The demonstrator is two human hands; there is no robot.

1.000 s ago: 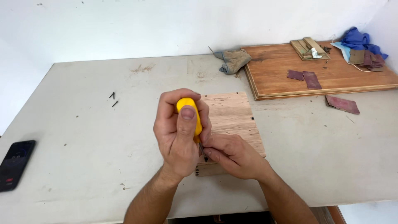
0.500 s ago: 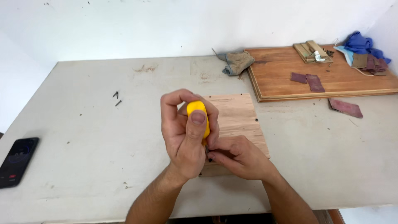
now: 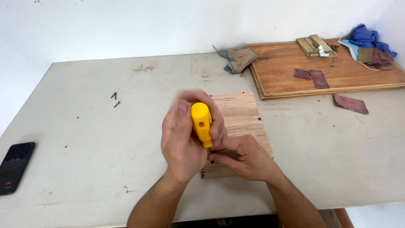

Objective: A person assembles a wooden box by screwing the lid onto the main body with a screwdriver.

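Note:
My left hand (image 3: 185, 139) is wrapped around the yellow handle of a screwdriver (image 3: 201, 123), which stands nearly upright over the near edge of a small light wooden board (image 3: 241, 114). My right hand (image 3: 242, 157) rests on that board and pinches the tool's shaft near its tip with fingers and thumb. The tip and whatever is under it are hidden by my fingers. The left hand's fingers look blurred.
Two dark screws (image 3: 115, 99) lie on the grey table to the left. A black phone (image 3: 14, 165) sits at the left edge. A large brown board (image 3: 295, 84) at the back right carries sandpaper pieces (image 3: 311, 76), small wood blocks (image 3: 314, 45) and blue cloth (image 3: 366, 36). A grey rag (image 3: 238, 58) lies beside it.
My left hand has turned around the yellow handle, showing more of it with a hole in its side. The right hand stays at the shaft. The view shifted slightly.

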